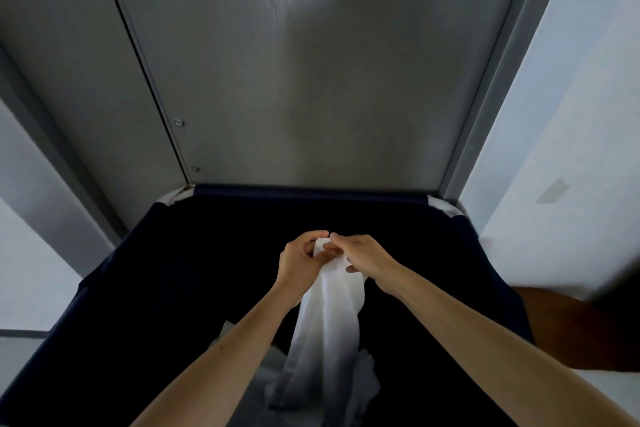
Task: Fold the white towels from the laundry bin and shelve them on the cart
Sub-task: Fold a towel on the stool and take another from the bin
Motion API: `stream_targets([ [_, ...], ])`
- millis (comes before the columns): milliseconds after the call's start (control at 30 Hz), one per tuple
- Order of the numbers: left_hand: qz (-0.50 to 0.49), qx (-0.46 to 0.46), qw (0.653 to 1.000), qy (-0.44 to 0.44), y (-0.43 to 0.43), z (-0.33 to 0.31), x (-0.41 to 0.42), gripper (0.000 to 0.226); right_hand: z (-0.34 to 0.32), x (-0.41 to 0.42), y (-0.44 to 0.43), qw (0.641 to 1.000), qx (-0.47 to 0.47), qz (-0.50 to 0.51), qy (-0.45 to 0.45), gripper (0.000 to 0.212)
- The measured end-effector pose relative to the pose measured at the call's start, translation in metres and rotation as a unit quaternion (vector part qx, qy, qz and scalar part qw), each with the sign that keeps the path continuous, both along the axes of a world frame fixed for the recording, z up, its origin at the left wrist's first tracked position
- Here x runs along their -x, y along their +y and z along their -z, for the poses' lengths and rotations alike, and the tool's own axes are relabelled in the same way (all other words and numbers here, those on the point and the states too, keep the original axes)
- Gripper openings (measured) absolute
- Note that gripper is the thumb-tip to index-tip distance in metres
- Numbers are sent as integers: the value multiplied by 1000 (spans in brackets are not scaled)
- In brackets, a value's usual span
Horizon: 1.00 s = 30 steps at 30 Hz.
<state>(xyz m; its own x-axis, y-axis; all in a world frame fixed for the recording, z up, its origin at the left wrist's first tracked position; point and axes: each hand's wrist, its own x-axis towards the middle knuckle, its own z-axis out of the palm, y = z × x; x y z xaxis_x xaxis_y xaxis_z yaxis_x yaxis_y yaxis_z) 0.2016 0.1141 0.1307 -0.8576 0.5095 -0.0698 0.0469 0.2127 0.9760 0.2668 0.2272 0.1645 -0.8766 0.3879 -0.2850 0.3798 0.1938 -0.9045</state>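
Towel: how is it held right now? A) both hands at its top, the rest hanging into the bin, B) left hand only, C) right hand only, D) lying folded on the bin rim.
A: the left hand and right hand both pinch the top of the towel, and it hangs into the bin.

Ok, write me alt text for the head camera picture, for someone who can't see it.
A left hand and right hand grip the top of a white towel, which hangs down into a dark navy laundry bin holding more white cloth. Behind the bin are grey metal doors between pale walls.
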Motion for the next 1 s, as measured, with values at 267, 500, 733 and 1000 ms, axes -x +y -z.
stream_targets([
  [267,32,-41,997,51,7,-29,3,25,-3,-3,34,993,-46,-43,98,9],
  [500,17,-125,990,68,19,-71,34,37,-12,-6,67,974,-182,-134,14,39],
  [733,-14,-218,975,31,23,-103,50,32,13,-23,90,932,-307,-164,-97,45],
  [1000,-73,37,974,212,2,-82,55,28,35,-35,94,914,-383,-91,-100,22],
])
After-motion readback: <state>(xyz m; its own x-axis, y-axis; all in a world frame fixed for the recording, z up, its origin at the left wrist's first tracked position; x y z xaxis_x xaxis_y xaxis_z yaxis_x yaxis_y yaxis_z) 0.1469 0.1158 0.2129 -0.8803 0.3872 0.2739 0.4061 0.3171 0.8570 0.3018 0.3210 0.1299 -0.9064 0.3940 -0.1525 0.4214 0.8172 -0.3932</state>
